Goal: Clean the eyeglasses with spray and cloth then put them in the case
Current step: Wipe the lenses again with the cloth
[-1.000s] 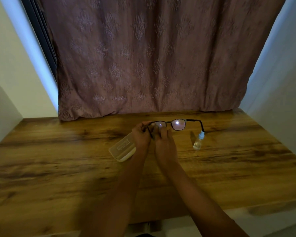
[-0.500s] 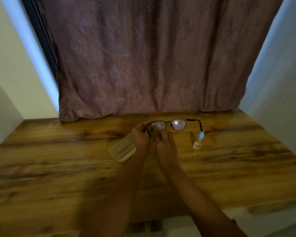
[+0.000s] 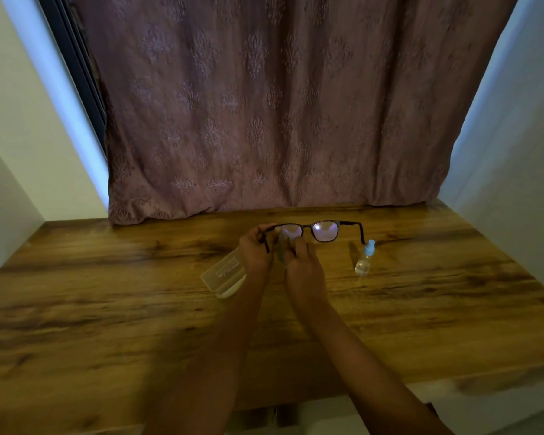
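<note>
Wood-grain table (image 3: 107,293) sits in a narrow alcove: pale left wall (image 3: 16,127), pale right wall (image 3: 515,158), mauve patterned curtain (image 3: 264,105) hanging to the table's back edge, dark window frame (image 3: 73,58) along the curtain's left side. Eyeglasses (image 3: 325,231) are held over mid-table with temples open; left hand (image 3: 256,251) grips the frame's left corner, and right hand (image 3: 302,265), close beside it, pinches a grey cloth (image 3: 282,246) at the left lens. Clear case (image 3: 223,274) lies on the table by the left wrist, lid state unclear; spray bottle (image 3: 363,262) stands just right of the glasses.
</note>
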